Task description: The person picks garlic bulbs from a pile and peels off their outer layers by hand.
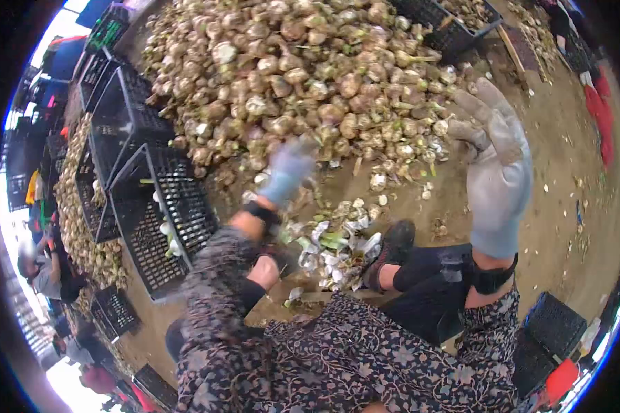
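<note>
A big heap of garlic bulbs (pixel 310 76) fills the upper middle of the view. My right hand (pixel 496 158), in a pale grey glove, is raised at the heap's right side, palm showing, fingers spread and slightly bent, holding nothing. Over the heap's lower edge is my left hand (pixel 289 168), also gloved; motion blurs its fingers, so I cannot see what they hold, if anything. Between my feet lies a small pile of peeled husks and trimmings (pixel 334 255).
Black plastic crates (pixel 145 241) stand at the left, one with a few bulbs inside. Another crate (pixel 448 34) is at the upper right, more (pixel 554 323) at the lower right. Other people (pixel 48 272) sit at the far left beside a second garlic heap (pixel 83 206).
</note>
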A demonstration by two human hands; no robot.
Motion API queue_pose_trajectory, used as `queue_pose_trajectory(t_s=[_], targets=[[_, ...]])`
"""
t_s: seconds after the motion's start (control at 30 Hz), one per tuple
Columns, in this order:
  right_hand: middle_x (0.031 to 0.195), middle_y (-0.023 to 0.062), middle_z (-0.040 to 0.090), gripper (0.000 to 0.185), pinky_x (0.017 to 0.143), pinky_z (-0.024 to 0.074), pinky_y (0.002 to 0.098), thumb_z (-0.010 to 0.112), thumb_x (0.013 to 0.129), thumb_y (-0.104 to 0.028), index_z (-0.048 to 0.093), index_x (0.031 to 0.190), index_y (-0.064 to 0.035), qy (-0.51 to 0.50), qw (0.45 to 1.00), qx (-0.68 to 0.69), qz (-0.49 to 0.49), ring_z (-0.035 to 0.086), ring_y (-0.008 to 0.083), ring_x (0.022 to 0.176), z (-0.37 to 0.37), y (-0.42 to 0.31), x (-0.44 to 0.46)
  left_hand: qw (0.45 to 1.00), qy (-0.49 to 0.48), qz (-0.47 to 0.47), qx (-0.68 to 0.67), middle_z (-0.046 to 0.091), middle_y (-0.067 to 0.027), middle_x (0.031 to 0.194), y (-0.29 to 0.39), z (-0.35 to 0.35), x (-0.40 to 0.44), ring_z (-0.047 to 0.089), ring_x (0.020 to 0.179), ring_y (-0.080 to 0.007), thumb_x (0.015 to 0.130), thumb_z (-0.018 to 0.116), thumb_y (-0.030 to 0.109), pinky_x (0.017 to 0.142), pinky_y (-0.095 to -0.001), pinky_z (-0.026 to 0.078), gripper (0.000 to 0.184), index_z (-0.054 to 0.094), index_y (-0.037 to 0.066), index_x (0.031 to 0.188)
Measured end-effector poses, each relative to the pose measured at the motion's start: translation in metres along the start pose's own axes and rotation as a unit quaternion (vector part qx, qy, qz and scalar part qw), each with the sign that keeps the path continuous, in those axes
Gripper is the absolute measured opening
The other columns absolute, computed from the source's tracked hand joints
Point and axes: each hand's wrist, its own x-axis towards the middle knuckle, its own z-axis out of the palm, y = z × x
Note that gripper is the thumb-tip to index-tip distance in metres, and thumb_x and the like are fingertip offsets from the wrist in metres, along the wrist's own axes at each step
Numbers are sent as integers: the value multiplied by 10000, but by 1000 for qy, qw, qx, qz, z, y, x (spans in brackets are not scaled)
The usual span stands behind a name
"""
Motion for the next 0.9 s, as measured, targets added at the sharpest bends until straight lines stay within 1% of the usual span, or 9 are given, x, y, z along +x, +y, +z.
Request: queue_pose_trajectory(t_s=[0.1, 0.27, 0.43, 0.5, 0.63, 0.73, 0.8, 0.83, 0.9], targets=[[1150, 180, 595, 541, 666, 484, 254, 540, 920, -306, 438, 1304, 61, 7, 999, 29, 13, 639, 170, 811, -11, 2, -1, 966, -162, -72, 186, 664, -164, 1019, 36, 142, 2, 625, 1001, -301, 814, 630, 371, 846, -393, 492, 491, 585, 82, 1209], [1157, 183, 610, 573, 677, 468, 227, 543, 898, -300, 416, 1338, 44, 25, 997, -48, 57, 639, 151, 825, -18, -10, -1, 968, -90, -164, 169, 471, -210, 1278, 59, 215, -7, 579, 1036, -386, 763, 676, 413, 850, -435, 483, 590, 494, 85, 1219], [1121, 160, 625, 550, 677, 485, 230, 562, 893, -289, 443, 1322, 34, -5, 999, 12, 43, 645, 149, 824, -26, -4, 2, 976, -77, -108, 171, 587, -179, 1094, 27, 178, -42, 612, 984, -340, 722, 741, 265, 822, -424, 493, 521, 508, 58, 1141], [1072, 134, 640, 439, 688, 499, 235, 576, 888, -198, 510, 1261, 24, -4, 995, 1, 104, 639, 139, 816, -19, 0, -2, 979, -11, -177, -97, 612, -128, 1039, -26, 163, -64, 618, 929, -252, 760, 717, 191, 783, -379, 517, 445, 508, 16, 1111], [952, 69, 658, 284, 677, 488, 212, 656, 855, -93, 580, 1106, 18, -71, 986, -61, 141, 601, 86, 795, 0, 48, -27, 835, 18, -170, -522, 628, -73, 965, 25, 66, -131, 626, 854, -174, 852, 635, 94, 760, -323, 551, 307, 514, -7, 1116], [902, 61, 656, 272, 693, 486, 235, 714, 828, -165, 600, 1015, -3, -172, 958, -109, 200, 590, 103, 783, 21, 105, -68, 825, 52, -134, -547, 620, -59, 1002, 78, 20, -174, 620, 877, -158, 852, 649, 118, 785, -296, 536, 325, 522, 0, 1127], [894, 88, 647, 425, 723, 485, 301, 768, 777, -279, 584, 1009, 26, -238, 946, -177, 129, 593, 164, 836, 26, 155, -103, 899, 111, -50, -421, 618, -59, 1019, 95, 8, -198, 598, 885, -136, 784, 724, 159, 806, -279, 500, 434, 536, 17, 1149], [913, 24, 627, 280, 727, 478, 249, 716, 815, -142, 596, 1021, 4, -234, 939, -101, 231, 572, 81, 839, 47, 127, -116, 914, 153, -23, -374, 622, -57, 1017, 94, 7, -209, 578, 899, -127, 744, 756, 189, 814, -277, 481, 479, 553, 32, 1148], [879, 6, 621, 241, 686, 464, 243, 689, 833, -170, 614, 984, 2, -296, 922, -152, 198, 553, 64, 794, 57, 137, -134, 935, 186, 15, -302, 603, -51, 1066, 102, -1, -227, 557, 971, -131, 670, 822, 169, 859, -284, 463, 571, 546, 40, 1153]])
